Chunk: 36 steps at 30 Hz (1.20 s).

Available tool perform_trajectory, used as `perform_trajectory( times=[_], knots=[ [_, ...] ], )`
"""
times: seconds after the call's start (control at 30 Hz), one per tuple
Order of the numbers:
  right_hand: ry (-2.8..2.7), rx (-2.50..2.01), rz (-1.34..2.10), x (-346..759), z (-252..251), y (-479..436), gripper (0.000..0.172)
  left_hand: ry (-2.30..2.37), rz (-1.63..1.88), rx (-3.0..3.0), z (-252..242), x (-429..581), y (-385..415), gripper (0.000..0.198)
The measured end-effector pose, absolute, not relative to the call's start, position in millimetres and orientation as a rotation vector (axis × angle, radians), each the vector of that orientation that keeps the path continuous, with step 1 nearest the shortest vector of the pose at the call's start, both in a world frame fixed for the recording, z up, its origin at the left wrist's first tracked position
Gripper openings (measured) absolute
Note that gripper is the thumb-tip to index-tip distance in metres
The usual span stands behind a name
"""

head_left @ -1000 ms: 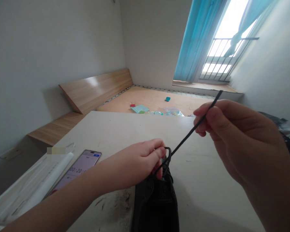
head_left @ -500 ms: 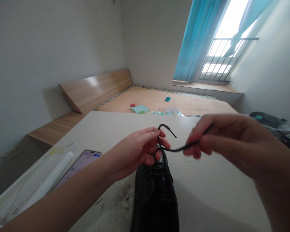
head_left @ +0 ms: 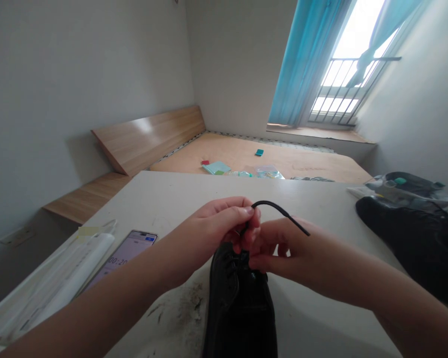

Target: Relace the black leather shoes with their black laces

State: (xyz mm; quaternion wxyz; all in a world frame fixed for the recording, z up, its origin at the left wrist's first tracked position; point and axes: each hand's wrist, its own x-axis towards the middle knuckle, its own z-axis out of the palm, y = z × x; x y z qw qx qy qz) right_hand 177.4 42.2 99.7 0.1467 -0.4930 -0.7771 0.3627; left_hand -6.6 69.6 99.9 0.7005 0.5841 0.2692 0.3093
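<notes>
A black leather shoe stands on the white table right in front of me, toe toward me. My left hand pinches the black shoelace just above the shoe's eyelets; the lace's free end arcs up and out to the right. My right hand is closed against the left one at the top of the shoe, its fingers pressed on the lace area; exactly what they grip is hidden.
A phone showing a timer lies at the left beside white plastic packaging. A second black shoe and a dark bag sit at the right. Beyond the table lies a bare wooden bed frame with small items.
My right hand came down from holding the lace stretched up and to the right and now meets my left hand at the shoe. The lace end now curls over my hands.
</notes>
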Motion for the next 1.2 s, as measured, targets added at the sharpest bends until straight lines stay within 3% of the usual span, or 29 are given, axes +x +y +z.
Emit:
perform_trajectory(
  times=[0.17,0.27,0.57,0.83,0.97,1.2],
  knots=[
    [-2.172,-1.448,0.723,165.4,92.4,43.1,0.012,0.577,0.669,1.399,102.9,-8.7,65.5,0.027],
    [-2.243,-1.404,0.736,163.6,89.2,45.3,0.019,0.582,0.623,1.458,104.7,-10.7,62.4,0.026],
    [-2.295,-1.526,1.079,177.3,90.5,54.1,0.029,0.715,0.516,1.75,108.1,-20.4,57.8,0.026],
    [-1.863,-0.915,1.969,190.8,92.0,73.1,0.03,0.676,0.484,1.78,113.6,-22.9,60.2,0.026],
    [-1.925,-0.889,1.973,197.4,90.5,78.0,0.03,0.653,0.481,1.769,114.8,-23.3,62.0,0.026],
    [-1.995,-0.947,1.923,240.3,118.5,72.7,0.014,0.85,0.331,1.941,123.7,-38.6,63.5,0.032]
  ],
)
